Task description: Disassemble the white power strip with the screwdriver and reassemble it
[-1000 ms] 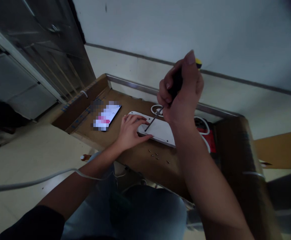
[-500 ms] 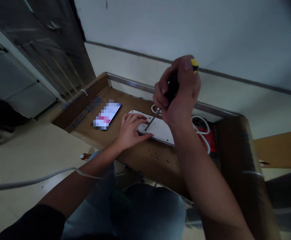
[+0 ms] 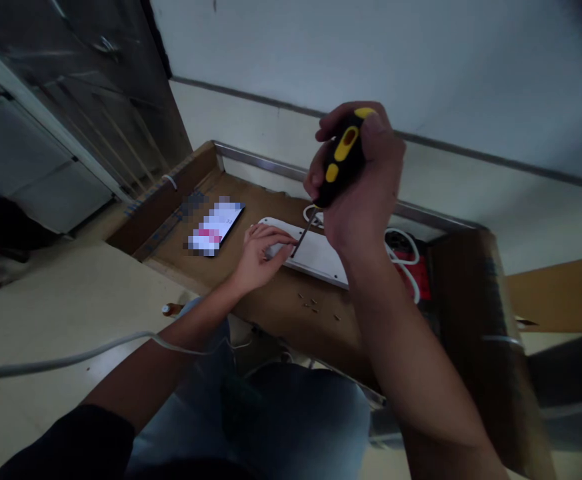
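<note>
My right hand (image 3: 363,177) is wrapped round the black and yellow handle of a screwdriver (image 3: 341,157), held high and tilted. The slim metal shaft slants down to a hole near the front edge of a white power strip (image 3: 315,257), which lies flat with small dark holes along its edges. Over the strip's left end rests my left hand (image 3: 265,257); its thumb and forefinger are pinched together at the shaft, close to the tip. Any screw under the tip is too small to make out. Several small screws (image 3: 313,305) lie loose in front of the strip.
A lit phone (image 3: 218,227) lies left on the brown cardboard surface (image 3: 265,300), which has raised sides. White cable (image 3: 405,257) loops over something red (image 3: 423,280) at the right. A wall (image 3: 271,127) rises behind, and another cable (image 3: 71,363) crosses my left forearm.
My left thumb and forefinger have closed from a wide spread to a pinch by the screwdriver's shaft. My right hand has turned the handle, so its yellow patches now show.
</note>
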`<action>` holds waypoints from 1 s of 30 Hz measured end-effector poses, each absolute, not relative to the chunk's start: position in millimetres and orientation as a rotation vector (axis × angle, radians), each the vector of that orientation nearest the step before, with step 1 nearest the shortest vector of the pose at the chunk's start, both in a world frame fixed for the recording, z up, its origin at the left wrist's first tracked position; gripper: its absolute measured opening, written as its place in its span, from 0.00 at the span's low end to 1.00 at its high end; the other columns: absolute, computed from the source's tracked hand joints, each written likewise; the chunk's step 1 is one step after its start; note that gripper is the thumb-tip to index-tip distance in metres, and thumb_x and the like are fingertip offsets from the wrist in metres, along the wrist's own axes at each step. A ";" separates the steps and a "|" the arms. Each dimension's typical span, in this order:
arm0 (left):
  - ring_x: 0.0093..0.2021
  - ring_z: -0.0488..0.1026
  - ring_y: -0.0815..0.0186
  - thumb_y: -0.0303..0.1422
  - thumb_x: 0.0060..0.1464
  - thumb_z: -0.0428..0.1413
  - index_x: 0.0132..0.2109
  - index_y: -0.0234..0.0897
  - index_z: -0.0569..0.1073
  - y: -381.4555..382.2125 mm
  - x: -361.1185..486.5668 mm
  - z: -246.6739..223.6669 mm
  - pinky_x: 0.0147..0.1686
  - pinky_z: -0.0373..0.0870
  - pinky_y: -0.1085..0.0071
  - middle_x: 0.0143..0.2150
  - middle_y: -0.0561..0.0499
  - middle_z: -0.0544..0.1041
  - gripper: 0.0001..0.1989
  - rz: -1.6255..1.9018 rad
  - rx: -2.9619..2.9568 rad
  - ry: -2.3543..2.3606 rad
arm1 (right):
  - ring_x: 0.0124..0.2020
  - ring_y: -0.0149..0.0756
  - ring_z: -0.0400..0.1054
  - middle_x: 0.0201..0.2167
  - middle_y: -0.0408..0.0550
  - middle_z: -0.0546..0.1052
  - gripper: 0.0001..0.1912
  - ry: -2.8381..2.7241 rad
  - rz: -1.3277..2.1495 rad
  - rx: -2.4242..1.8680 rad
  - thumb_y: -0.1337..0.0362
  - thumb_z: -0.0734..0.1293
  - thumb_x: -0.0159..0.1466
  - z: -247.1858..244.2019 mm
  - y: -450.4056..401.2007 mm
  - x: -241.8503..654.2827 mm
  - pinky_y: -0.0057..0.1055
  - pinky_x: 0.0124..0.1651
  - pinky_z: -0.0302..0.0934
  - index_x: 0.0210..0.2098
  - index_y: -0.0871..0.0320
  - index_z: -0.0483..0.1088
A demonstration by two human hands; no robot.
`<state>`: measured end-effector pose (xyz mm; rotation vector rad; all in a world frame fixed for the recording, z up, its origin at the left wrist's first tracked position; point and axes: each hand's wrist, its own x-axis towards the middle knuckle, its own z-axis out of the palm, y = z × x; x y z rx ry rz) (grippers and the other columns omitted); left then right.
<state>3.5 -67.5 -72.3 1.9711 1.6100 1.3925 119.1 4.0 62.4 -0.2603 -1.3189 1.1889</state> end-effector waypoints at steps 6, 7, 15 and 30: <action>0.49 0.78 0.59 0.38 0.64 0.63 0.42 0.44 0.82 -68.1 4.3 -72.4 0.63 0.60 0.50 0.43 0.51 0.84 0.05 1.447 1.981 1.574 | 0.17 0.24 0.49 0.26 0.33 0.62 0.26 -1.160 0.963 -0.312 0.46 0.75 0.62 52.1 9.8 106.3 0.27 0.19 0.46 0.38 0.48 0.54; 0.48 0.79 0.59 0.37 0.64 0.62 0.42 0.43 0.82 -68.2 4.4 -72.5 0.62 0.61 0.50 0.43 0.51 0.84 0.05 1.463 1.981 1.565 | 0.17 0.24 0.52 0.26 0.33 0.62 0.24 -1.168 0.970 -0.278 0.47 0.74 0.63 52.2 10.2 107.0 0.27 0.19 0.47 0.38 0.49 0.56; 0.61 0.73 0.55 0.25 0.60 0.55 0.49 0.44 0.80 -64.8 0.6 -79.9 0.64 0.65 0.49 0.58 0.46 0.78 0.14 1.523 1.860 1.783 | 0.17 0.25 0.50 0.29 0.37 0.62 0.16 -1.103 1.156 -0.290 0.46 0.70 0.63 61.1 6.0 111.9 0.31 0.14 0.40 0.35 0.50 0.65; 0.62 0.72 0.55 0.25 0.58 0.52 0.48 0.43 0.75 -64.1 3.5 -77.8 0.66 0.64 0.50 0.58 0.46 0.77 0.14 1.367 1.862 1.887 | 0.09 0.23 0.50 0.15 0.31 0.61 0.18 -1.072 0.973 -0.175 0.59 0.74 0.64 69.9 0.2 102.4 0.31 0.12 0.36 0.27 0.54 0.61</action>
